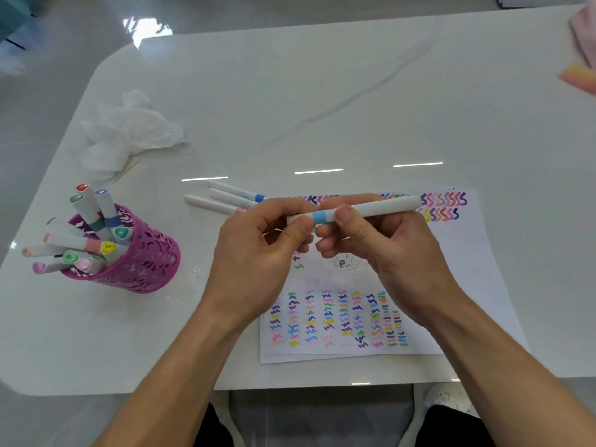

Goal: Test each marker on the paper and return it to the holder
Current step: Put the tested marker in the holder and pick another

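A white marker (377,208) with a light blue band lies level between both hands, above the paper (464,279). My left hand (258,250) pinches its left end near the cap. My right hand (380,243) grips the barrel just right of the blue band. The sheet is covered with rows of coloured squiggles. A magenta cut-out holder (145,262) stands at the left with several markers in it, caps up. Three white markers (219,201) lie on the table behind my left hand.
A crumpled white tissue (129,130) lies at the back left of the white marble table (354,101). A pink and orange thing (580,75) sits at the far right edge. The table's front edge runs just below the paper.
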